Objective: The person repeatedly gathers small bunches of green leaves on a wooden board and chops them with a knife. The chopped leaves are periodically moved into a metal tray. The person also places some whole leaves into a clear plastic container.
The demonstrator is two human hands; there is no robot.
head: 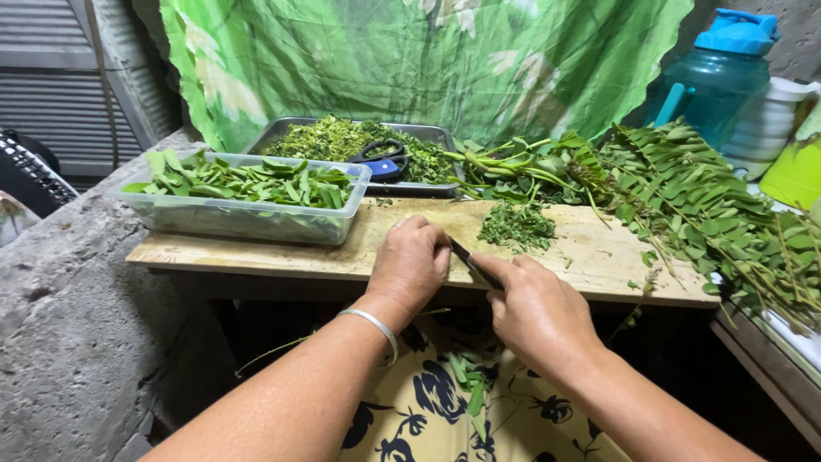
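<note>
Gripping a dark knife (475, 264), my right hand (534, 312) is closed round its handle at the near edge of the wooden board (590, 257). My left hand (412, 263) is curled shut just beside the blade; what it holds, I cannot tell. Chopped greens (516, 224) lie beyond both hands.

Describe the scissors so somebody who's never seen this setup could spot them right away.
Start at the wooden cutting board in front of the person, then look behind it to the metal tray heaped with chopped greens. The scissors lie on top of those greens near the tray's front edge. Their black and blue handles are the only non-green thing in the tray.
</note>
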